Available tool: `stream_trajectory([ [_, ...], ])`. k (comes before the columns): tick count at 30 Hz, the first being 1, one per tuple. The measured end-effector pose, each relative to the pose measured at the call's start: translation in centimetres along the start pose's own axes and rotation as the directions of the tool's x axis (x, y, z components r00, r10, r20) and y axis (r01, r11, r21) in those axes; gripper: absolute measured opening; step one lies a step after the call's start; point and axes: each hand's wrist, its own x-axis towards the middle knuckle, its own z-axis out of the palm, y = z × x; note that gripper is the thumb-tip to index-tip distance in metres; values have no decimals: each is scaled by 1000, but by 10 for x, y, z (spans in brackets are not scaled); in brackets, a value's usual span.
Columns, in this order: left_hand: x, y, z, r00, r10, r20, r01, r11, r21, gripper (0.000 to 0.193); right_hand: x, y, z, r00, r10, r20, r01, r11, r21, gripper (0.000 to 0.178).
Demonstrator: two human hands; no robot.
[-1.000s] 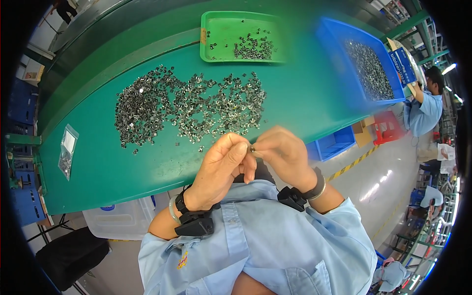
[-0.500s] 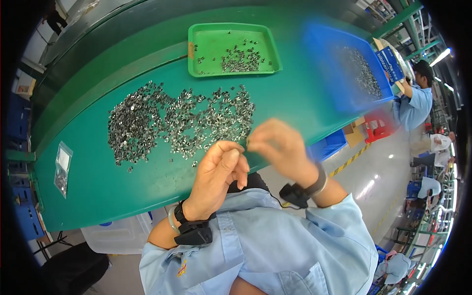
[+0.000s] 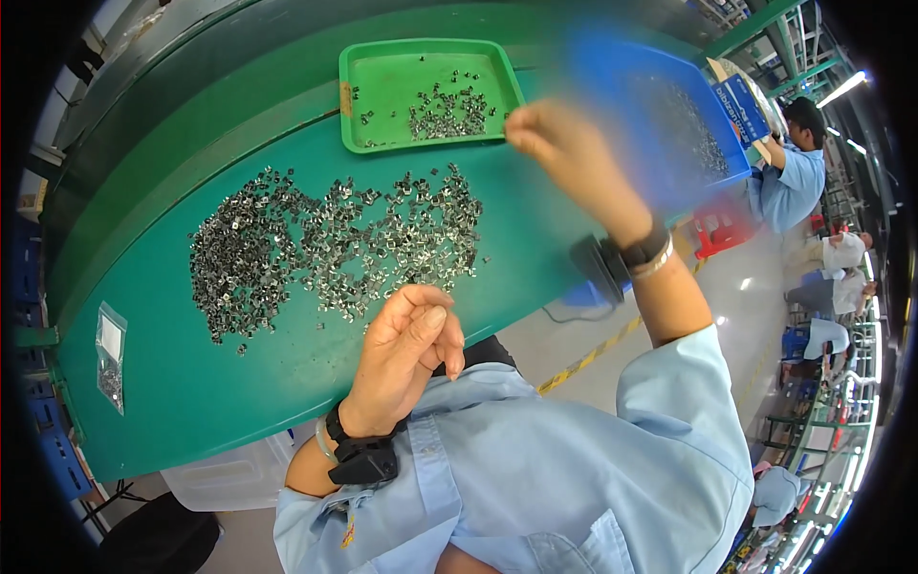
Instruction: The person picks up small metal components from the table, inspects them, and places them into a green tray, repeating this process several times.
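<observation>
Small black and silver metal parts (image 3: 244,253) lie in a dense heap on the green tabletop, with looser ones (image 3: 421,230) spread to its right. My left hand (image 3: 406,344) is just in front of the loose parts, thumb and fingers curled together; anything in its pinch is hidden. Over at the right rim of the green tray (image 3: 359,96), my right hand (image 3: 564,143) is raised with its fingertips pinched. What they hold is too small and blurred to name. Inside the tray lie more small parts (image 3: 449,117).
A big blue bin (image 3: 612,105) holding small metal pieces stands at the right. A clear plastic bag (image 3: 110,359) of parts lies at the left. A translucent box (image 3: 229,474) sits below the table's front edge. A person (image 3: 794,177) stands beyond the bin.
My right hand has gone from beside my left hand up and away to the tray's right rim. My left hand stays pinched near the parts. The whole view has shifted slightly.
</observation>
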Motion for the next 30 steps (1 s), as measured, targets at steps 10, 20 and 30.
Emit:
stream_trajectory([
  [10,2,1,3,1000,-11,2,11,1000,26,15,-84,-14,31,966,-158,206,200,958,-205,17],
  [20,4,2,24,989,-23,-146,60,964,258,17,-94,-52,30,926,-365,100,373,926,-68,23],
  [30,-1,8,15,992,-82,-98,97,983,153,17,-94,-58,44,915,-397,68,392,917,70,24],
])
